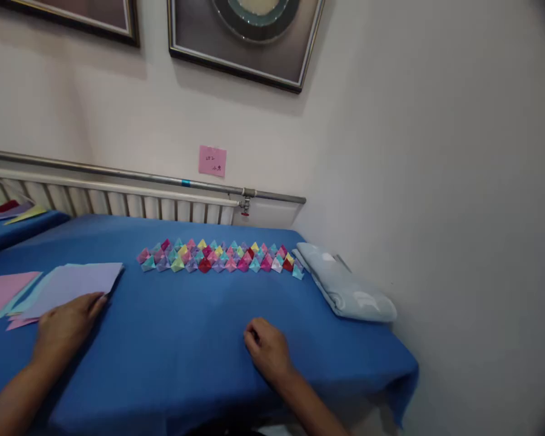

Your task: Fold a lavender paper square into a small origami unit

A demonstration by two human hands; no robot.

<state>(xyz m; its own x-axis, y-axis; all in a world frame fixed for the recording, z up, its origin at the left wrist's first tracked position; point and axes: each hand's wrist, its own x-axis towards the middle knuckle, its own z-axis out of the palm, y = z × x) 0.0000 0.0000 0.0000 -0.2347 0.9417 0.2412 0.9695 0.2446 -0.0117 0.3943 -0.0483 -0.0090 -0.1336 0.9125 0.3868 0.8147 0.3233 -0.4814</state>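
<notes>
My left hand (pixel 70 321) is at the near right edge of a stack of coloured paper, with its fingers closed on the lavender paper (pixel 79 280) on top. Pale blue and pink edges show beneath that sheet. My right hand (pixel 269 348) rests on the blue cloth, loosely curled into a fist, and nothing shows in it. Beyond both hands, small folded paper pieces (pixel 230 264) in many colours stand in rows across the table.
Pink paper (pixel 6 293) lies at the far left. A folded pale blue cloth (pixel 345 284) sits at the right, against the wall. Behind the blue-covered table (pixel 186 351) run a radiator (pixel 154 206) and a pipe with a valve (pixel 245 204). More coloured paper (pixel 25 213) lies at the back left.
</notes>
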